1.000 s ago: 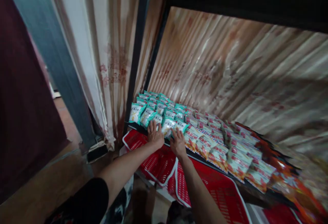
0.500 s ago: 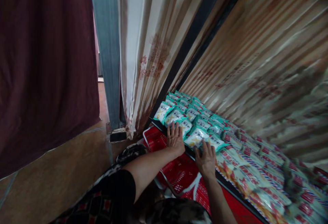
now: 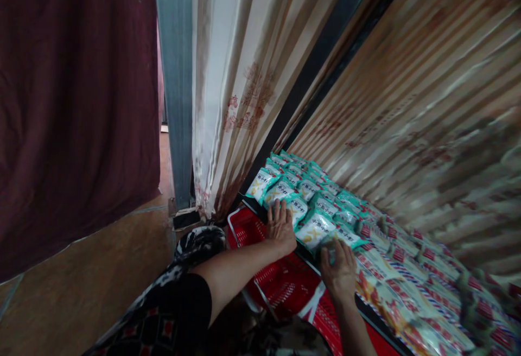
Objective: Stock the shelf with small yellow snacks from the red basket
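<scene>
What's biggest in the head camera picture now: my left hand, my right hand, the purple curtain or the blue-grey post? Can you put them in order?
1. Purple curtain
2. Blue-grey post
3. Left hand and right hand: they look about alike, so I can't rank them.

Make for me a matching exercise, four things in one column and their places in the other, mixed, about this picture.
1. Left hand
2. Right hand
3. Baskets
4. Purple cloth

A. Below the edge of the shelf
B. At the green packets, on the side nearer the striped packets
C. Hanging at the picture's far left
D. At the green packets, farther from the striped ones

Pairs: 1-D, 2-B, 3-A, 4-C
</scene>
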`<action>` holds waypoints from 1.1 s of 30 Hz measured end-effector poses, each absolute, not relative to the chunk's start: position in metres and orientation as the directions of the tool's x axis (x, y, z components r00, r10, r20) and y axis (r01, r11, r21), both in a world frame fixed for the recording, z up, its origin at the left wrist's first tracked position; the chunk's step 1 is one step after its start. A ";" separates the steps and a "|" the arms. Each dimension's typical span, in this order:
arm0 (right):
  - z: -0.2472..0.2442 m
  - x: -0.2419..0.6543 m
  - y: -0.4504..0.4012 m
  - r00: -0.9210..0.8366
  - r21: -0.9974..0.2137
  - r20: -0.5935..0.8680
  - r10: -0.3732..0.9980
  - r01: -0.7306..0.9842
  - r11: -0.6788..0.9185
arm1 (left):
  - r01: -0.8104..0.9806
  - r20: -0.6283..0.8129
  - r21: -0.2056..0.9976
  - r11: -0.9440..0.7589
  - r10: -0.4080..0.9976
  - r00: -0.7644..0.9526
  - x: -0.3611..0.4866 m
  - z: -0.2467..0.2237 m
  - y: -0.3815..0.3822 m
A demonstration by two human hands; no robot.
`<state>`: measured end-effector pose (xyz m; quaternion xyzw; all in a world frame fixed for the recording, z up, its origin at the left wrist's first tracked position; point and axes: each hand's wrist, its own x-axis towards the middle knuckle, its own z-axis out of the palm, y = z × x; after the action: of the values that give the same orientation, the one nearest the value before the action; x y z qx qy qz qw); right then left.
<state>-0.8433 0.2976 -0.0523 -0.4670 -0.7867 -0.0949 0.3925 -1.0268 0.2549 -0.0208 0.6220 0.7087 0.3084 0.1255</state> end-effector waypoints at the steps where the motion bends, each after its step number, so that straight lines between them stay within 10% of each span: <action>1: -0.048 -0.845 0.298 -0.236 -0.224 0.708 0.665 0.818 0.529 | 0.807 0.232 0.591 0.021 0.953 -0.194 -1.028 -0.020 0.256; 9: -0.032 -0.875 0.304 -0.256 -0.142 0.738 0.624 0.845 0.515 | 0.871 0.481 0.476 -0.117 0.865 -0.147 -1.038 -0.017 0.278; 33: -0.032 -0.900 0.303 -0.061 -0.381 0.604 0.794 0.853 0.356 | 0.862 0.443 0.504 -0.051 0.872 -0.207 -1.035 -0.008 0.295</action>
<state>-0.8998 0.3030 -0.0325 -0.5662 -0.7274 -0.0382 0.3858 -1.0354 0.2948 -0.0077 0.6296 0.6887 0.3594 0.0069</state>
